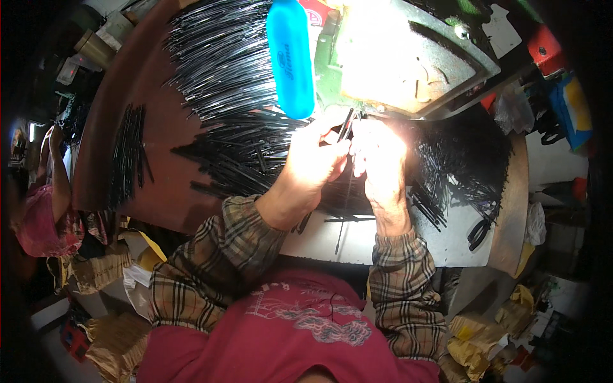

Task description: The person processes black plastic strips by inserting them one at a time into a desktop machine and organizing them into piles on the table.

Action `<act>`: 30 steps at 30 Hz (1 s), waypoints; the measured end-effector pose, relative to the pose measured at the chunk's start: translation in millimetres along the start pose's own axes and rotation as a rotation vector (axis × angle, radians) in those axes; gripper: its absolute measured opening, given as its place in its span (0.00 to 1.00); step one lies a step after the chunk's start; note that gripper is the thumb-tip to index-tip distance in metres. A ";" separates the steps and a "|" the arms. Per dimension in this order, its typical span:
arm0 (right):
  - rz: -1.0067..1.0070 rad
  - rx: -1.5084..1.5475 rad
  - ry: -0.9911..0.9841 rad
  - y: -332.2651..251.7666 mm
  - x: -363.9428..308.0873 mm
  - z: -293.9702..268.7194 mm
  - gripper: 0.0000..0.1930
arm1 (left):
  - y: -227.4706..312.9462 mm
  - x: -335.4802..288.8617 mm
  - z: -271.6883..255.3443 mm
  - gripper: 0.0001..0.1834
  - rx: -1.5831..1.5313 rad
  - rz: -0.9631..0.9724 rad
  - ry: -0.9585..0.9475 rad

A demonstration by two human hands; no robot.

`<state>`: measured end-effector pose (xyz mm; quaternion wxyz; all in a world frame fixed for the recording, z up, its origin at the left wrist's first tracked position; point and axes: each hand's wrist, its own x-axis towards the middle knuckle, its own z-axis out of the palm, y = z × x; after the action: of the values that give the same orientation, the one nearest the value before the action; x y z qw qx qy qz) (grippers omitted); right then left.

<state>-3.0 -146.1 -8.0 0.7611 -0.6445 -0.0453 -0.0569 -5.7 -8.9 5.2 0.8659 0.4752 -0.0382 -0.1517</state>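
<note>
Magenta shirt closest, before reddish-brown counter. Left hand pinched on black rods beside green machine; right hand bunched alongside, grip unclear. Black bundles heaped across counter; crumpled brown paper below, another person at left.

My raspberry-red shirt, with plaid
A pale, cloud-like print marks its front; left of that print, my left sleeve cover gathers below my left hand; right of it, my right sleeve cover gathers below my right hand, both tan with dark and red lines.
</note>
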 end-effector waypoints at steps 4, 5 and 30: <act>0.029 0.033 0.003 0.0 2.3 0.6 0.08 | -3.0 3.0 -1.5 0.24 0.009 0.020 -0.014; 0.062 0.040 0.017 0.8 2.2 0.3 0.08 | -4.8 3.5 -2.2 0.23 0.006 0.042 -0.025; 0.061 0.191 -0.004 -4.7 6.3 1.5 0.10 | -0.7 -5.1 -5.3 0.16 -0.015 0.051 -0.060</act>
<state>2.6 -145.6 -2.2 0.8205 -0.5701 -0.0326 -0.0280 -9.6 -3.4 2.1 0.8715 0.4626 -0.0753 -0.1440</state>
